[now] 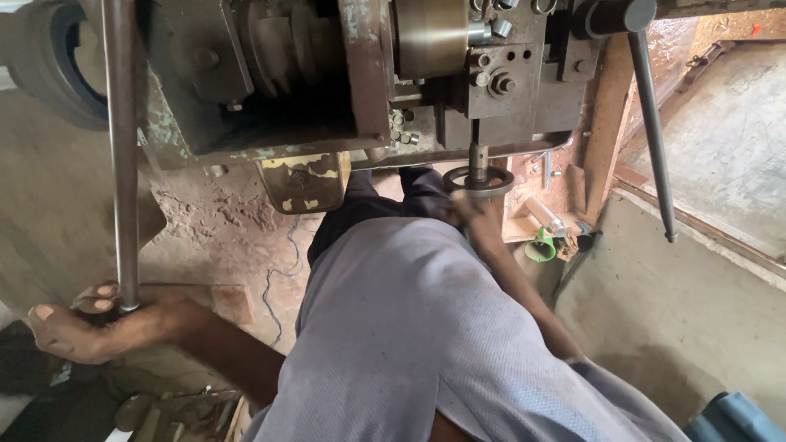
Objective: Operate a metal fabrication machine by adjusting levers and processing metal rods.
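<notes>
Left hand [86,323] is wrapped round the lower end of the long steel lever [123,155] while right hand [468,209] pinches the metal ring [479,180] under the press spindle [478,157], so fingers are probably best kept off the die.

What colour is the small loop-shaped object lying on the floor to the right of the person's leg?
Bright green. The small green loop-shaped object shows in the head view, beside a pale cylindrical piece.

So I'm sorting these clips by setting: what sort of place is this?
Most likely a small metalworking shop. A heavy, worn machine fills the top, the left hand grips its long steel lever, the right hand is at a metal ring, over a dusty floor.
</notes>
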